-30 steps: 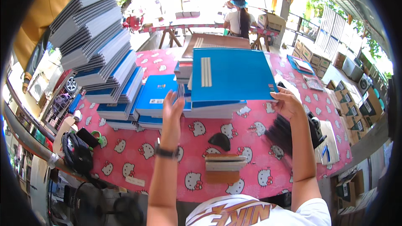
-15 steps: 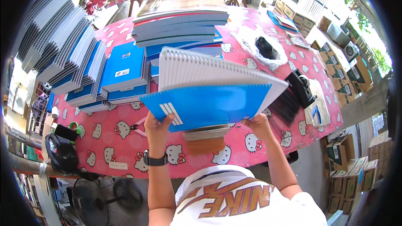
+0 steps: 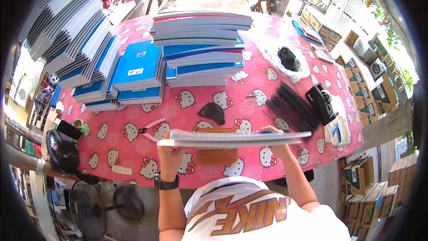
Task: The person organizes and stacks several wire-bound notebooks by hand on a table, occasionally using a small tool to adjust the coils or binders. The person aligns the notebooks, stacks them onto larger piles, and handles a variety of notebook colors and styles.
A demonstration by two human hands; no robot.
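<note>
Between both hands I hold an unbound notebook [image 3: 236,139], seen edge-on as a thin white block of pages, level above the table. My left hand [image 3: 170,146] grips its left end, fingers partly hidden by the pages. At the other end my right hand [image 3: 275,140] is closed on it. Under the notebook lies a brown wooden block [image 3: 217,156]. Just beyond that is a black rounded piece [image 3: 212,113]. Pliers with pink handles [image 3: 154,125] rest left of the block. Several black binding coils [image 3: 292,109] are bundled to the right.
A tall pile of notebooks and paper [image 3: 200,31] stands ahead. Bound blue notebooks [image 3: 138,69] are stacked to its left, with taller stacks [image 3: 73,35] farther left. A black tape dispenser [image 3: 322,102], a plastic bag [image 3: 274,58] and a black pouch [image 3: 62,151] are on the pink table [image 3: 98,140].
The notebook has tilted from showing its blue cover and fanned pages to lying edge-on, pages drawn together. It came lower and nearer, uncovering the black piece and coils.
</note>
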